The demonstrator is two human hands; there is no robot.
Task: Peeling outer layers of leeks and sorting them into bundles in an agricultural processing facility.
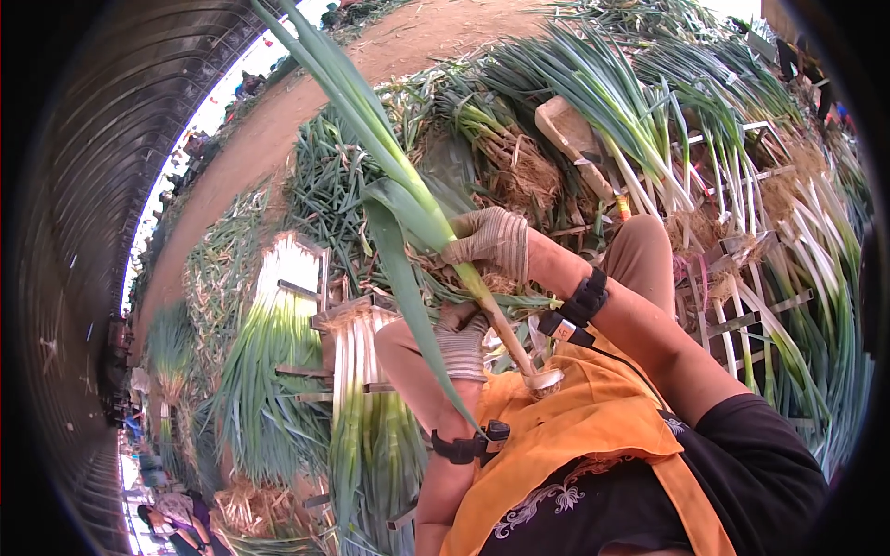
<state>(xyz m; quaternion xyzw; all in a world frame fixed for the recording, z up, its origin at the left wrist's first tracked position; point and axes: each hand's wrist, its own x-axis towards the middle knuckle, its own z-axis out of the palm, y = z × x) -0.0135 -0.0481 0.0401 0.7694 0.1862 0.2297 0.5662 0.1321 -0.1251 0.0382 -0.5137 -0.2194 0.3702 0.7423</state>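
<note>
Above my orange apron (565, 412) | green onion (408, 178) slants, root end (545, 379) low | my right hand (491, 243) grips its stalk (502, 326); left hand (462, 343) alongside, hold I can't tell | bundles (264, 371) edge both sides; bare path (445, 37) beyond

Leek (422, 202) between left bundles (264, 375) and right bundles (834, 243)

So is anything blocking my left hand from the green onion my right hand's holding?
Nothing visible stands between your left hand and the green onion. One drooping leaf hangs on that hand's outer side, crossing over the left wrist in this view.
</note>
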